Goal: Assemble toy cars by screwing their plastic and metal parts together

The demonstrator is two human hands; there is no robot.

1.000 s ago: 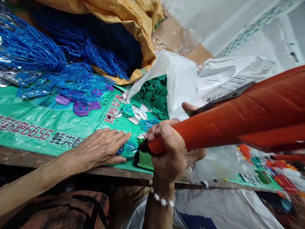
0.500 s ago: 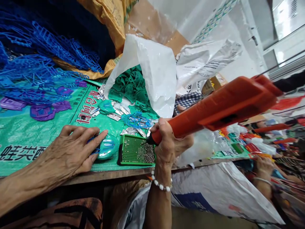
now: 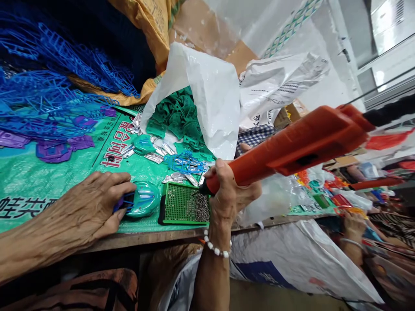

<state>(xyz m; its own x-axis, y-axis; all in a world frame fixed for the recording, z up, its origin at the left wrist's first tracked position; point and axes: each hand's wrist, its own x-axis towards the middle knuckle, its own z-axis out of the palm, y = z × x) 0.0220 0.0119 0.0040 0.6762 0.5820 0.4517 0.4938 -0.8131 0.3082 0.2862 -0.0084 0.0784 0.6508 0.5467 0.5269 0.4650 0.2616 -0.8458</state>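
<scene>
My left hand [image 3: 102, 201] is closed around one end of a glossy teal plastic shell [image 3: 145, 198] lying on the green sheet. A bit of blue and purple plastic shows between the fingers and the shell, its shape mostly hidden. In my right hand [image 3: 227, 190] is an orange electric screwdriver [image 3: 285, 142], tilted with its black nose down. The bit points into a green perforated tray [image 3: 177, 221], at the edge of a heap of small screws [image 3: 202, 208]. Whether a screw sits on the bit is too small to tell.
Behind the tray lie a blue wire-like lattice part [image 3: 184, 163], silvery metal pieces [image 3: 154, 157] and another teal shell [image 3: 143, 144]. A white bag [image 3: 214, 95] spills dark green parts [image 3: 177, 112]. Blue lattice parts [image 3: 42, 90] and purple plates [image 3: 53, 151] pile up left. A co-worker's hand [image 3: 355, 226] shows right.
My left thumb and index finger have drawn back left off the teal shell's top, uncovering more of it and the blue part. The screwdriver's nose stays at the screw tray.
</scene>
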